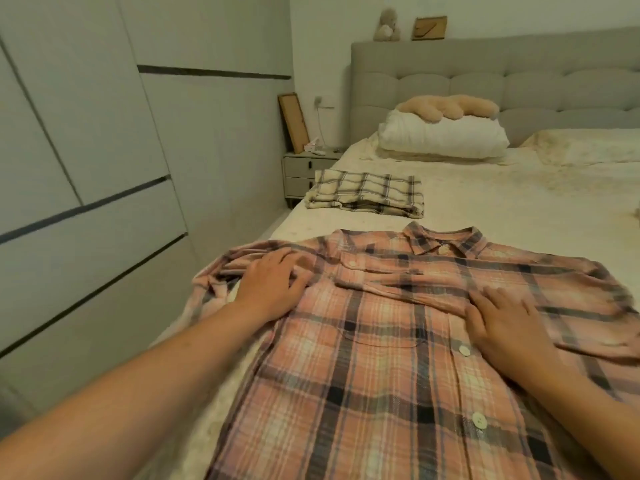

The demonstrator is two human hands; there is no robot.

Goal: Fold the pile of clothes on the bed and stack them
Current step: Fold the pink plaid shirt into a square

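Note:
A pink plaid button shirt (374,368) lies front-up on the bed (502,202), collar toward the headboard. One sleeve is folded across its chest. My left hand (273,285) rests flat on the shirt's left shoulder, where the other sleeve bunches at the bed's edge. My right hand (505,323) lies flat on the chest, on the folded sleeve near the button placket. A folded cream plaid garment (365,195) sits farther up the bed, left of centre.
A white pillow (443,135) with a beige plush toy (446,107) lies by the grey headboard (502,67). A nightstand (304,171) stands left of the bed. Grey wardrobe doors (104,150) run along the left, leaving a narrow aisle.

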